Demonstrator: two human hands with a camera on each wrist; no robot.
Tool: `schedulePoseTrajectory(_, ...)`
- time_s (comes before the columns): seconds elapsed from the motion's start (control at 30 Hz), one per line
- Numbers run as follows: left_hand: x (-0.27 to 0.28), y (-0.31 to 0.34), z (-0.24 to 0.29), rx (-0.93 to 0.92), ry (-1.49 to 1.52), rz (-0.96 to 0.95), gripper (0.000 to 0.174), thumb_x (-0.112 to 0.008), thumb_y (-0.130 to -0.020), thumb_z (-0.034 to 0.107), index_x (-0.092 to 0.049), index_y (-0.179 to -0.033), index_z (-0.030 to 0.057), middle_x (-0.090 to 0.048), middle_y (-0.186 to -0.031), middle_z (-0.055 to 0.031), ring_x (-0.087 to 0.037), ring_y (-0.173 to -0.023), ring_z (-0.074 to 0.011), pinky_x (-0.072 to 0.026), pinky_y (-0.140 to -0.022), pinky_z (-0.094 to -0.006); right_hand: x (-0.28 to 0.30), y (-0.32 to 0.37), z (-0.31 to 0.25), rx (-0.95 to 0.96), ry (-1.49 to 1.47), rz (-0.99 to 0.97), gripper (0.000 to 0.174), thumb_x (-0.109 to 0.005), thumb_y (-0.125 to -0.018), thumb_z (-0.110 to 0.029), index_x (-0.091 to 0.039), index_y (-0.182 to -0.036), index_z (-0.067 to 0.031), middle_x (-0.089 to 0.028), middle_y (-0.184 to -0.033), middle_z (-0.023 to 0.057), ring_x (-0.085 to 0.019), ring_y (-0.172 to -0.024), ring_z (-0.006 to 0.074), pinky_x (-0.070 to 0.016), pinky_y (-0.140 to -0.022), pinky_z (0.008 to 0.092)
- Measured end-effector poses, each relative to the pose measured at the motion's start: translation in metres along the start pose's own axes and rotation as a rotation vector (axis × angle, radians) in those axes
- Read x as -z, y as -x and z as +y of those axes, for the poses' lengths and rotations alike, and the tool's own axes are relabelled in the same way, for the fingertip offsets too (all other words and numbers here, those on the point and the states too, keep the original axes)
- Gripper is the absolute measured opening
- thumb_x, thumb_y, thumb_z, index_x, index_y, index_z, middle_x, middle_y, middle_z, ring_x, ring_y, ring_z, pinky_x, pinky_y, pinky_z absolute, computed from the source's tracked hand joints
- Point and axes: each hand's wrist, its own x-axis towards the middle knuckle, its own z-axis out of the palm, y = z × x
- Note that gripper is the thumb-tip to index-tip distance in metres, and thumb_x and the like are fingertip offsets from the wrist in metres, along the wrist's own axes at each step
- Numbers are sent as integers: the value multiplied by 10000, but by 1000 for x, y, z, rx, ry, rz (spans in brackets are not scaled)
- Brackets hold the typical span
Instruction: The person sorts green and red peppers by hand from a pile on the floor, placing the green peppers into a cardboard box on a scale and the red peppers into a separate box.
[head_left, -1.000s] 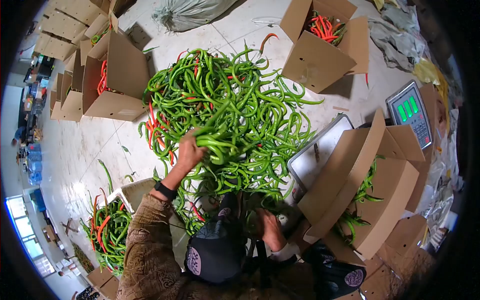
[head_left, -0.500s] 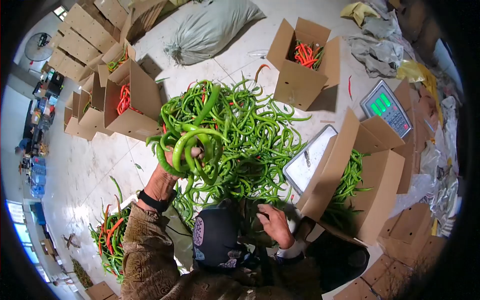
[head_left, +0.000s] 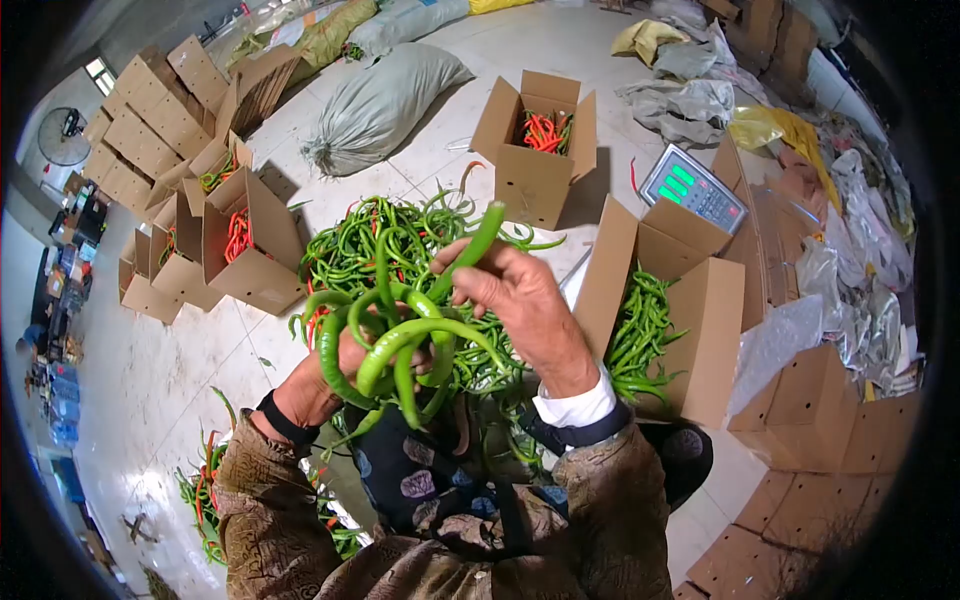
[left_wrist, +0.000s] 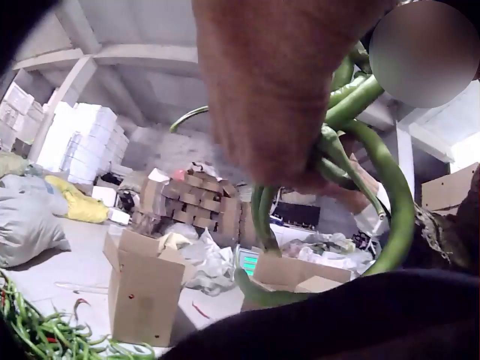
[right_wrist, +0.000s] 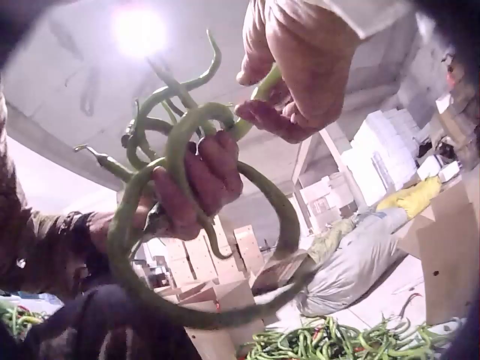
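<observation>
My left hand [head_left: 352, 365] grips a bunch of long, curled green chili peppers [head_left: 425, 330], raised above the lap. Some loop well out past the fingers, as the right wrist view shows around the left hand [right_wrist: 206, 180]. With thumb and fingers, my right hand [head_left: 530, 310] pinches one thick green pepper [head_left: 482, 232] at the top of the bunch. In the left wrist view the back of the left hand [left_wrist: 262, 97] hides most of the grip. Behind the hands, a heap of green peppers [head_left: 340, 250] with a few red ones lies on the floor.
On my right stands an open carton [head_left: 718, 320] with green peppers inside, beside a scale display [head_left: 692, 190]. Ahead, another carton [head_left: 540, 185] holds red peppers. More cartons [head_left: 265, 265] stand at left. A stuffed sack [head_left: 385, 110] lies at the back.
My left hand has lifted a bunch of green peppers from the heap toward me. The right hand has risen from the lap and now pinches one pepper. The head view has tilted up.
</observation>
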Motion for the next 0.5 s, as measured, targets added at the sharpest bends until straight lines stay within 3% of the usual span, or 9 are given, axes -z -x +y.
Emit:
schedulePoseTrajectory(0.03,-3,-1,-5,-145,-85,-77,478,-780,-788,158,-563,-1186,5,-668,-984,-88,-662,-859,-180,-559,-753,-314,1,4,1,43,4,36,228,-631,-937,-153,-646,-1109,-5,-669,-995,31,-583,-852,65,-465,-719,219)
schedulePoseTrajectory(0.1,-14,4,-8,-121,-48,-82,525,-785,-778,146,-550,-1224,-1,-663,-1058,-93,-646,-949,-192,-527,-852,-326,8,19,-3,92,32,131,209,-630,-936,-130,-640,-1108,-13,-654,-980,17,-574,-873,78,-478,-798,236)
schedulePoseTrajectory(0.13,-26,10,-6,-120,2,-42,570,-792,-767,145,-536,-1255,-2,-662,-1082,-105,-642,-975,-211,-509,-890,-353,10,25,-3,87,45,159,221,-621,-935,-146,-635,-1114,-18,-664,-1004,27,-571,-873,78,-464,-771,234)
schedulePoseTrajectory(0.17,-36,17,2,-180,105,-157,520,-784,-777,155,-563,-1219,-6,-662,-1082,-96,-640,-960,-189,-523,-833,-327,13,32,-4,73,57,196,234,-612,-934,-162,-631,-1120,-22,-674,-1029,38,-568,-873,77,-450,-744,232)
schedulePoseTrajectory(0.23,-25,0,-16,-93,-190,-243,437,-773,-786,189,-605,-1137,-9,-679,-990,-90,-658,-824,-172,-542,-703,-299,15,43,-7,63,198,217,246,-618,-936,-179,-619,-1128,-26,-670,-1040,40,-575,-890,85,-450,-741,238)
schedulePoseTrajectory(0.3,-46,11,-19,80,-127,-15,399,-779,-770,224,-630,-1062,-5,-679,-869,-87,-647,-660,-162,-527,-555,-276,22,50,4,165,267,192,242,-611,-951,-203,-610,-1135,-46,-666,-1025,48,-589,-878,93,-446,-721,232)
schedulePoseTrajectory(0.33,-43,2,-28,12,-27,-72,406,-787,-746,232,-631,-1039,-2,-666,-783,-86,-630,-564,-177,-518,-495,-277,22,56,4,142,228,197,238,-602,-958,-193,-601,-1141,-41,-661,-1042,61,-604,-874,109,-461,-720,236)
schedulePoseTrajectory(0.47,-41,-2,-42,40,219,-69,412,-734,-761,138,-603,-1114,-29,-674,-925,-108,-664,-701,-181,-567,-571,-281,18,57,5,258,19,220,219,-561,-976,-145,-567,-1152,-15,-644,-1116,105,-652,-884,170,-519,-734,263)
schedulePoseTrajectory(0.5,-39,-4,-44,-51,222,-36,418,-716,-767,108,-593,-1142,-30,-672,-952,-112,-667,-726,-186,-577,-604,-290,18,56,4,262,19,217,219,-561,-976,-145,-567,-1152,-15,-644,-1116,105,-652,-884,170,-519,-734,263)
